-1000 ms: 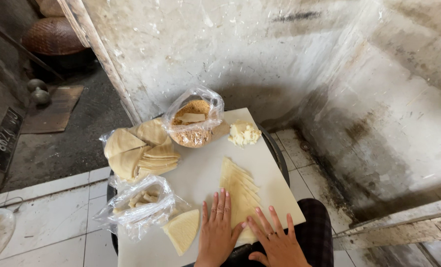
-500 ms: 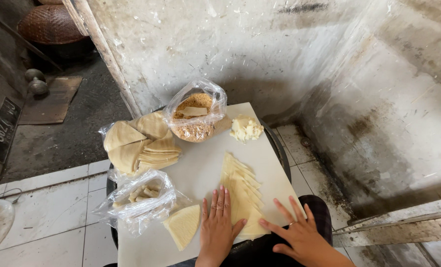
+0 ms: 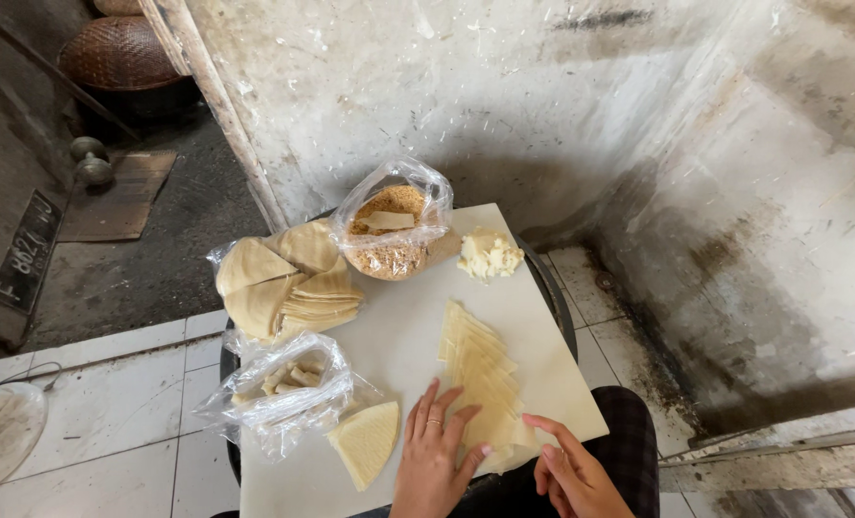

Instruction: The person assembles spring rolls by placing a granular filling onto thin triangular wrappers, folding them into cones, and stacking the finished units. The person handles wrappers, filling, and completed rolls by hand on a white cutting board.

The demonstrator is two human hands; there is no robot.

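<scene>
Left hand [image 3: 434, 459] lies flat, fingers spread, on fanned wrapper sheets [image 3: 480, 376] — right hand [image 3: 573, 475] open beside; 1 bag [image 3: 396, 227] holds crumbs.

Both my hands sit low in the frame. My left hand [image 3: 434, 463] lies flat, palm down, fingers spread and pointing away from me, with a ring on one finger. My right hand [image 3: 573, 475] is just beside it, open and relaxed, fingers angled up toward the left, gripping nothing.
</scene>
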